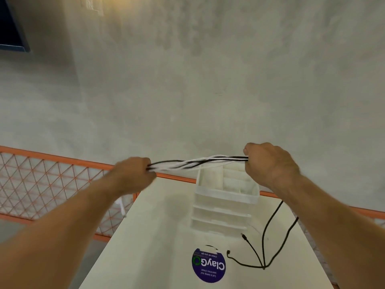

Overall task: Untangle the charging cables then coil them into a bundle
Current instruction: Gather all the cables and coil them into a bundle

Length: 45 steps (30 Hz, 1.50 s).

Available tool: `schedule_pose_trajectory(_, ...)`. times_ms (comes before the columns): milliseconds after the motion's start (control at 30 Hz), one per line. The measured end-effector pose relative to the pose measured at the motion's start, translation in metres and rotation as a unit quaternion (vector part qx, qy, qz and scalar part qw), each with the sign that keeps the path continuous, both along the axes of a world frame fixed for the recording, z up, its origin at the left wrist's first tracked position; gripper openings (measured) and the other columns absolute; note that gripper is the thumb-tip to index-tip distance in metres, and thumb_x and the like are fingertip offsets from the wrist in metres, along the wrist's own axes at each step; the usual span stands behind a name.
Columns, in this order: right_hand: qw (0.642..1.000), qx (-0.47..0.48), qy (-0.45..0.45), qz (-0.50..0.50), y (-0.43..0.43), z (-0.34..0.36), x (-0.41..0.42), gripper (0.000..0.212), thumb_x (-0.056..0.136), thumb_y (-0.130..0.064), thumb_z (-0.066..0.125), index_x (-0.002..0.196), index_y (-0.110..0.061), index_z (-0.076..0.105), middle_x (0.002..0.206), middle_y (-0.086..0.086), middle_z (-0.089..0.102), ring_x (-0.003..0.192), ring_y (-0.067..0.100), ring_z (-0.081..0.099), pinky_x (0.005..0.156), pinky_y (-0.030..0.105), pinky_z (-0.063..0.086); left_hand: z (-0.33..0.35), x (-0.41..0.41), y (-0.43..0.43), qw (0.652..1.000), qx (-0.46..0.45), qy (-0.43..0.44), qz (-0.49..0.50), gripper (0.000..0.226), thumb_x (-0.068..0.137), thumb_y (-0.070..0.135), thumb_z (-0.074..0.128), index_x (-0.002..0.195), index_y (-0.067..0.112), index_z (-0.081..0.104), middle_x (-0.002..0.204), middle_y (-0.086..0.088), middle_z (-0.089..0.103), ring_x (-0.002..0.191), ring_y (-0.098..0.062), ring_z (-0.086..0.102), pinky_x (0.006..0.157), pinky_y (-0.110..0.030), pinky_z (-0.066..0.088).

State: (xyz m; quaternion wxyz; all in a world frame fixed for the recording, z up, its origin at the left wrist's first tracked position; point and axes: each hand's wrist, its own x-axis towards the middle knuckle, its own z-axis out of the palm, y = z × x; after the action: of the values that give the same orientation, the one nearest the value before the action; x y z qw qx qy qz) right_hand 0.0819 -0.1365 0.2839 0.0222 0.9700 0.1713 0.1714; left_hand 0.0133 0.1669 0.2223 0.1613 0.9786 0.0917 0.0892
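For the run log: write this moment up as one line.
cables: black and white, twisted, stretched between hands | left hand: gripping | right hand: gripping | black tails: on table

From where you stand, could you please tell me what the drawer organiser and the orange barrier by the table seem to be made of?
The drawer organiser looks like translucent, frosted plastic: its drawers show faintly through the walls. The orange barrier looks like painted metal, a frame with diamond mesh, though I cannot be sure.

Black and white charging cables (198, 162), twisted together, stretch taut in the air, black ends trailing onto the table.
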Motion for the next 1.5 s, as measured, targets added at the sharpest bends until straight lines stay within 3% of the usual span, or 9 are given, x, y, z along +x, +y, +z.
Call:
schedule_pose_trajectory(133,0.998,-0.051,-0.01,0.041,0.033,0.004,-0.021,0.01,0.086,-0.005,0.04,0.089,-0.014,0.043,0.069,-0.001,0.037,0.068,0.026,0.045,0.061,0.031,0.035,-0.003,-0.004,-0.067,0.975,-0.194,0.021,-0.11,0.075,0.081,0.038,0.072,0.146,0.03,0.034,0.142,0.011,0.046,0.127,-0.009,0.048,0.098,-0.02,0.037)
schedule_pose_trajectory(233,0.993,-0.088,-0.007,0.076,0.051,-0.002,-0.029,0.006,0.089,-0.009,0.046,0.092,-0.014,0.045,0.069,-0.001,0.038,0.067,0.024,0.046,0.056,0.031,0.033,-0.003,0.001,-0.115,0.903,-0.378,0.056,-0.198,0.043,0.079,0.027,0.072,0.118,0.035,0.056,0.108,0.01,0.067,0.101,-0.01,0.063,0.096,-0.034,0.049)
schedule_pose_trajectory(367,0.988,-0.133,-0.014,0.071,0.041,-0.003,-0.029,0.011,0.088,-0.006,0.047,0.097,-0.012,0.047,0.065,-0.002,0.039,0.052,0.015,0.038,0.045,0.028,0.024,-0.01,0.006,-0.131,0.879,-0.429,0.045,-0.202,0.008,0.084,0.024,0.067,0.089,0.019,0.064,0.08,-0.001,0.068,0.087,-0.018,0.068,0.096,-0.042,0.048)
schedule_pose_trajectory(533,0.992,-0.118,-0.023,0.043,0.025,0.002,-0.027,0.014,0.087,0.001,0.039,0.093,-0.012,0.038,0.066,0.0,0.041,0.052,0.015,0.037,0.044,0.028,0.024,0.005,0.004,-0.145,0.803,-0.552,0.055,-0.216,0.021,0.094,0.018,0.052,0.074,0.013,0.049,0.059,-0.002,0.043,0.05,-0.019,0.045,0.064,-0.038,0.047)
schedule_pose_trajectory(700,0.994,-0.107,-0.006,0.024,0.021,-0.001,-0.026,0.02,0.087,0.001,0.039,0.1,-0.011,0.048,0.067,-0.001,0.038,0.06,0.02,0.045,0.052,0.03,0.03,0.02,0.014,-0.155,0.975,-0.192,-0.017,-0.114,0.022,0.088,0.029,0.057,0.072,0.017,0.049,0.059,0.006,0.045,0.053,-0.015,0.046,0.052,-0.024,0.036)
schedule_pose_trajectory(767,0.994,-0.101,0.008,0.034,0.031,-0.003,-0.034,0.019,0.089,-0.001,0.039,0.099,-0.013,0.05,0.071,-0.002,0.04,0.068,0.023,0.047,0.059,0.031,0.034,0.023,0.023,-0.153,0.997,-0.042,-0.058,-0.026,0.017,0.09,0.029,0.055,0.078,0.019,0.05,0.071,0.003,0.053,0.066,-0.021,0.053,0.06,-0.027,0.041)
schedule_pose_trajectory(933,0.991,-0.1,0.028,0.082,0.05,-0.007,-0.05,0.016,0.09,-0.002,0.041,0.087,-0.018,0.044,0.068,-0.002,0.039,0.056,0.017,0.04,0.052,0.03,0.03,0.026,0.034,-0.128,0.983,0.155,-0.094,0.006,0.025,0.086,0.016,0.048,0.099,0.021,0.069,0.088,-0.002,0.065,0.072,-0.025,0.056,0.063,-0.029,0.039)
schedule_pose_trajectory(1300,0.996,-0.052,-0.005,0.078,0.036,0.005,-0.02,0.022,0.087,-0.004,0.037,0.104,-0.011,0.05,0.068,-0.001,0.041,0.058,0.021,0.044,0.053,0.03,0.034,0.041,0.027,-0.064,0.96,0.228,-0.164,0.006,0.025,0.095,0.03,0.041,0.096,0.024,0.065,0.07,0.0,0.052,0.062,-0.024,0.052,0.058,-0.03,0.038)
schedule_pose_trajectory(1500,0.999,-0.043,-0.017,0.022,-0.003,0.009,0.001,0.03,0.091,-0.011,0.038,0.117,-0.015,0.051,0.098,0.009,0.062,0.076,0.031,0.052,0.067,0.034,0.043,0.044,0.024,-0.051,0.962,0.218,-0.167,-0.009,0.027,0.097,0.033,0.039,0.094,0.023,0.063,0.066,0.002,0.053,0.06,-0.02,0.054,0.054,-0.028,0.04)
